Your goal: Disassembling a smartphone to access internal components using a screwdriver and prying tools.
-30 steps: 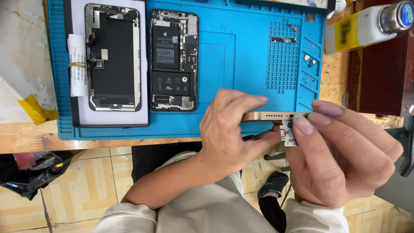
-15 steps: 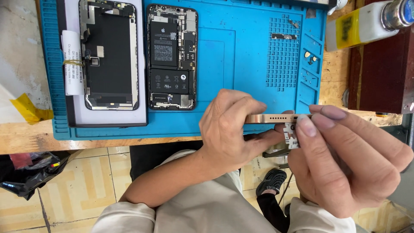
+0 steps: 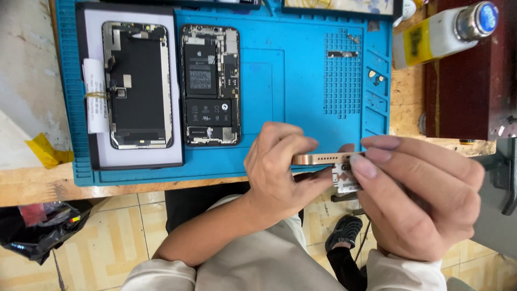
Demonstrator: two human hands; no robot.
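I hold a gold phone (image 3: 322, 158) edge-on above the near edge of the blue work mat (image 3: 301, 81). My left hand (image 3: 280, 170) grips its left end, with the fingers curled over the top. My right hand (image 3: 423, 199) holds its right end, fingertips resting on the gold edge. A small white label with dark print (image 3: 346, 182) shows just under the phone between my hands. The phone's faces are hidden from me.
On the mat lie an opened phone body (image 3: 210, 83) and a detached screen (image 3: 139, 86) on a white sheet. A white bottle with a yellow label (image 3: 439, 35) and a dark red box (image 3: 466, 81) sit at the right. A black bag (image 3: 43, 231) is on the tiled floor.
Both hands keep the same hold on the gold phone. My view has shifted slightly, so the mat and its parts sit a little further left in the frame.
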